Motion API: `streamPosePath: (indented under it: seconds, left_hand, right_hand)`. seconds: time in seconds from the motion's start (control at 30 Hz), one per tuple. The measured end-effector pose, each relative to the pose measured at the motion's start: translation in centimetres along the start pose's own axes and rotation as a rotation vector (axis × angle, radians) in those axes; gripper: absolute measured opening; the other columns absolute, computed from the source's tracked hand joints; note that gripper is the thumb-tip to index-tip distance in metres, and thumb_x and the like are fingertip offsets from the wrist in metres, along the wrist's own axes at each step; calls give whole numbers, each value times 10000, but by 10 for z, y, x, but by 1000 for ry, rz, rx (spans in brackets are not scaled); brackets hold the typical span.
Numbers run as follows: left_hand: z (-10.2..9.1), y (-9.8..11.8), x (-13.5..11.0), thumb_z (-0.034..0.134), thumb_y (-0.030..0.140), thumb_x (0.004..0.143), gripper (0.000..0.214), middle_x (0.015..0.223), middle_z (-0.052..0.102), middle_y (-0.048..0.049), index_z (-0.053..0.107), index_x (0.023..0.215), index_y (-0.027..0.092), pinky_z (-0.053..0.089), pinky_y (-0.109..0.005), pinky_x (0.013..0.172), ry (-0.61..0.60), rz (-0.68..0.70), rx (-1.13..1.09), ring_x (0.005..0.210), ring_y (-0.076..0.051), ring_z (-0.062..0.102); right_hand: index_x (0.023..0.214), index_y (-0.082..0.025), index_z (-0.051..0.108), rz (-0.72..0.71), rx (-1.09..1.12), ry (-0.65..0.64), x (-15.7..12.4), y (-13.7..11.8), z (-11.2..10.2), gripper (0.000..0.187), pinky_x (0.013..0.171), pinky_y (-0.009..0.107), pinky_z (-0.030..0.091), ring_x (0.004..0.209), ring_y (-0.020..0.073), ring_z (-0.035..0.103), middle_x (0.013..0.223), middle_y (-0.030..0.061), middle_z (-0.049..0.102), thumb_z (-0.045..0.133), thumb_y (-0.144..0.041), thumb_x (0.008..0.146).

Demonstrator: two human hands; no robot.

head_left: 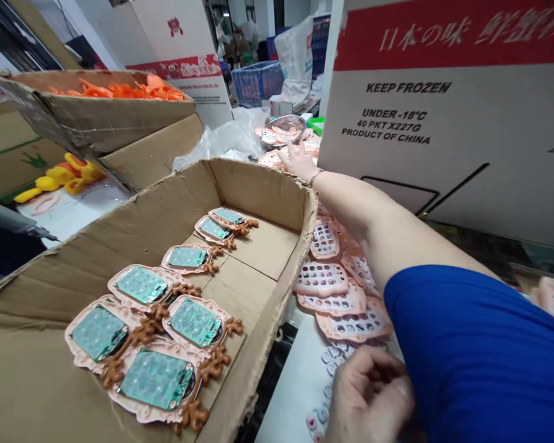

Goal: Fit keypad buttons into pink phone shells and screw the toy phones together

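Observation:
My right hand (299, 161) reaches far forward past the box rim, its fingers spread over a heap of pink plastic shells (277, 159). Close to the camera, my left hand (369, 394) is closed with curled fingers; whatever it may hold is hidden. Beside it lie small pale round button pieces (335, 355) on the white table (281, 394). Under my right arm, more pink shells with rows of holes (321, 278) overlap in a stack. Inside the cardboard box (253, 252) are several pink shells fitted with green circuit boards (157, 376) and brown antler-shaped parts (196, 415).
A tall white carton (397, 166) stands on the right. Orange parts (120, 90) fill a raised cardboard box (120, 123) at the back left, with yellow parts (64, 175) below it. Behind are a metal bowl (295, 123), clear plastic bags (231, 135) and a blue crate (258, 82).

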State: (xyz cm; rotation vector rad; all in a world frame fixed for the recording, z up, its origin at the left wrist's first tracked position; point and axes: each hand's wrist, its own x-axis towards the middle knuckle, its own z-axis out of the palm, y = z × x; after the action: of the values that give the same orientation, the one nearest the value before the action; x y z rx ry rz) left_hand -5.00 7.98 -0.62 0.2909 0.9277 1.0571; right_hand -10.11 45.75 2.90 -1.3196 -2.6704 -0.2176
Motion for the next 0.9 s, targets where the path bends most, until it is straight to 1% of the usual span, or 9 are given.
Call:
streamPosePath:
  seconds: [0.1, 0.23, 0.33, 0.43, 0.53, 0.63, 0.73, 0.8, 0.9]
  left_hand:
    - [-2, 1, 2, 834, 435, 639, 335, 629, 588, 18, 698, 755, 151, 379, -221, 607, 57, -101, -12, 609, -96, 494]
    - [-7, -10, 1, 808, 424, 663, 305, 821, 688, -13, 732, 841, 188, 444, -243, 719, 148, -132, -1, 807, -167, 585]
    - [-9, -19, 1, 801, 427, 668, 313, 880, 708, -18, 733, 871, 199, 459, -256, 748, 106, -107, 14, 860, -188, 604]
    - [-4, -20, 4, 799, 469, 652, 338, 739, 663, -8, 695, 785, 176, 442, -262, 714, 20, -3, 45, 747, -161, 579]
    - [4, -12, 5, 786, 556, 615, 437, 579, 563, 20, 622, 714, 164, 402, -257, 610, -31, 99, 86, 587, -118, 507]
    - [10, -1, 2, 776, 633, 560, 537, 531, 517, 43, 557, 723, 170, 363, -238, 523, -81, 55, 122, 486, -89, 464]
    - [12, 6, -2, 766, 680, 527, 607, 584, 549, 30, 522, 739, 165, 374, -222, 509, -105, 24, 154, 472, -72, 482]
    - [12, 7, -3, 760, 681, 534, 612, 624, 566, 18, 520, 748, 160, 380, -217, 506, -110, 32, 174, 478, -66, 497]
    - [10, 4, -3, 754, 663, 559, 585, 642, 578, 16, 529, 756, 160, 392, -215, 502, -124, 48, 199, 486, -68, 512]
  right_hand:
    - [1362, -166, 511, 125, 5, 3, 3, 5, 18, 398, 995, 501, 487, 1156, 245, 583, 1329, 141, 565, 524, -316, 994]
    - [1251, -180, 585, 191, -17, -36, 6, 4, 16, 364, 909, 429, 553, 1082, 213, 622, 1268, 94, 600, 604, -381, 948]
    - [1255, -164, 581, 156, -24, -51, 6, -3, 2, 376, 907, 431, 552, 1077, 215, 624, 1258, 101, 603, 605, -379, 948]
    - [1260, -165, 578, 108, -13, -15, 3, -12, -14, 389, 915, 438, 549, 1084, 216, 623, 1260, 97, 601, 609, -392, 945]
    - [1329, -187, 552, 78, 14, 20, -2, -17, -30, 353, 924, 429, 533, 1108, 234, 624, 1295, 117, 603, 517, -248, 984]
    - [1455, -230, 451, 49, 59, 67, -9, -22, -48, 540, 960, 394, 495, 1217, 241, 578, 1445, 117, 527, 374, -59, 949]
    - [1477, -229, 422, 10, 98, 122, -22, -26, -67, 582, 1029, 363, 445, 1366, 218, 446, 1548, 74, 428, 355, -53, 926]
    - [1474, -231, 428, -18, 112, 130, -35, -27, -79, 577, 1034, 345, 432, 1366, 207, 438, 1515, 59, 472, 375, -76, 921]
    - [1431, -241, 489, -13, 114, 77, -60, -20, -95, 557, 941, 338, 461, 1195, 231, 566, 1352, 70, 605, 469, -119, 888]
